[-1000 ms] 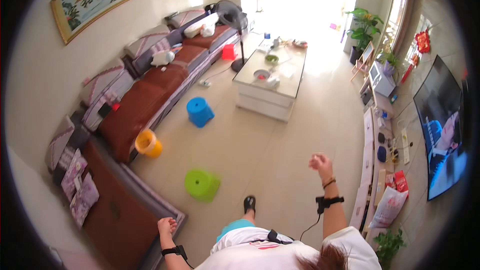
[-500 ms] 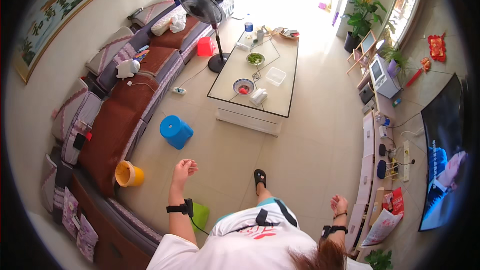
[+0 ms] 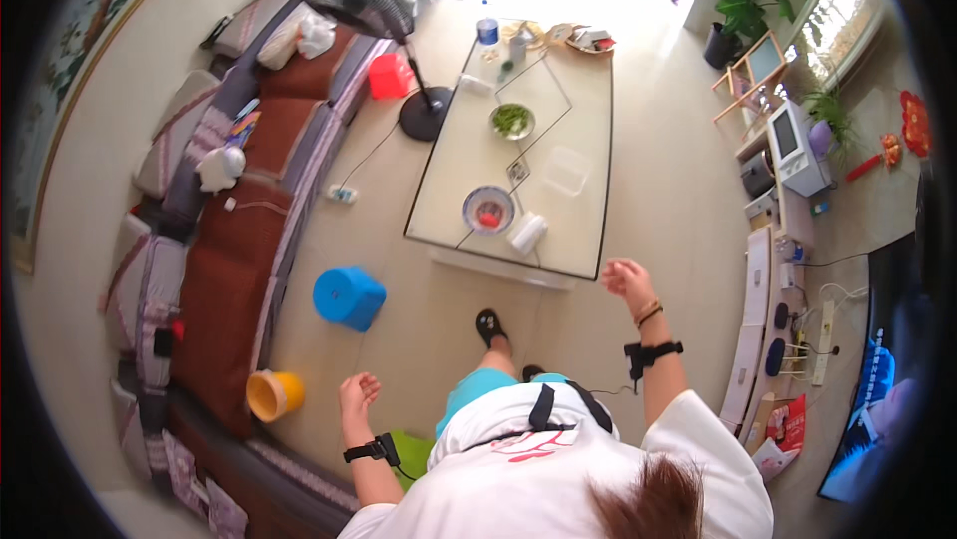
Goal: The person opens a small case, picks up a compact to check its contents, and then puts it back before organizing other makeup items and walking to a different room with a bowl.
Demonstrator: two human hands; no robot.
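Note:
My left hand (image 3: 360,394) hangs over the floor in front of the yellow bucket (image 3: 275,395), its fingers loosely bent and nothing visible in them. Past the near right corner of the low table (image 3: 439,210) is my right hand (image 3: 626,280), apparently not touching it; its fingers are half curled and look empty. Both forearms wear black straps with small devices. On the tabletop are a patterned bowl (image 3: 488,210) with something red inside, a white packet (image 3: 527,234), a bowl of green vegetables (image 3: 511,121) and a clear plastic box (image 3: 566,171).
A blue stool (image 3: 349,298) stands left of my path, with a standing fan (image 3: 427,112) and red stool (image 3: 390,76) beyond. A long brown-covered sofa (image 3: 234,270) runs along the left. Drawers (image 3: 750,290) and a television (image 3: 882,369) line the right. A green stool (image 3: 411,454) is beside me.
I have stepped nearer the low table. My right arm has swung forward and up toward its corner, while my left hand has dropped back lower in view.

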